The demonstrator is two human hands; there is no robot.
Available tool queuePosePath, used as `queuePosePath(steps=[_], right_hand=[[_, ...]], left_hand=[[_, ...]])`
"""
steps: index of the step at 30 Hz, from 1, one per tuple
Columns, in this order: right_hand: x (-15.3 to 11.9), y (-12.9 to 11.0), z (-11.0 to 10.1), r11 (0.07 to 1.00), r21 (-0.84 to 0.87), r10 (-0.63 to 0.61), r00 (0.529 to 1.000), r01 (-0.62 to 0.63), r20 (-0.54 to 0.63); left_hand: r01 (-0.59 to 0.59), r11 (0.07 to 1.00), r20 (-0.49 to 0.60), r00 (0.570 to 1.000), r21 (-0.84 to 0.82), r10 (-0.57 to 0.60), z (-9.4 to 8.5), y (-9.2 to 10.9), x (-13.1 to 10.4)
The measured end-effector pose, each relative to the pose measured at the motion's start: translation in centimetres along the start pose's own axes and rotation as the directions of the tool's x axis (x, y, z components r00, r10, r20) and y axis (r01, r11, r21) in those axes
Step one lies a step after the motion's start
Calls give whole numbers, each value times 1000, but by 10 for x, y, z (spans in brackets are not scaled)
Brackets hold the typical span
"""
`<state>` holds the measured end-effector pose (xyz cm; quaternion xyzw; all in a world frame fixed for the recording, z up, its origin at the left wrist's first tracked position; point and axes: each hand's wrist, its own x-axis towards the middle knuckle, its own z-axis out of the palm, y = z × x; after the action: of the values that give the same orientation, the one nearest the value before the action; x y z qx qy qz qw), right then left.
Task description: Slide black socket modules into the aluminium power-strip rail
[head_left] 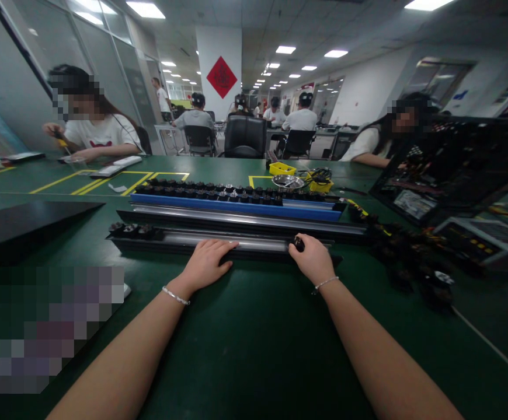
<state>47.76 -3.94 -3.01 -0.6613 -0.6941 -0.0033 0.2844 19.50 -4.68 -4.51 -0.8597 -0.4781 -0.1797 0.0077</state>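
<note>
In front of me a long black channel (254, 244) with a shiny inner face lies across the table. Small black knob-like parts (132, 230) stand in its left end. My left hand (208, 262) rests on the channel's near edge, fingers stretched out and holding nothing. Pinched in my right hand (313, 256), near the channel's right end, is a small black part (298, 242), its exact kind unclear. Behind lies a second black channel (245, 220). Farther back is a blue rail (228, 205) with rows of similar black parts.
Loose black parts (435, 286) lie in a heap at right, near a metal box (486, 242) and an open black case (464, 169). Beyond the rails are a metal dish (288, 182) and a yellow tray (282, 168). Co-workers sit across the table, left and right.
</note>
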Motion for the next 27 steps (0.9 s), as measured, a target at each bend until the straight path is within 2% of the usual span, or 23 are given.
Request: queuePosePath(steps=[18,27], right_hand=[[2,3,-4,998,-24,61,998,-60,33],[0,8,-5,998,-63,20,1000,-19,11]], left_hand=[[-9,1000,-15,1000,-11,9,0,-1,0],[-6,1000,-2,1000,-8,6,1,-1,0]])
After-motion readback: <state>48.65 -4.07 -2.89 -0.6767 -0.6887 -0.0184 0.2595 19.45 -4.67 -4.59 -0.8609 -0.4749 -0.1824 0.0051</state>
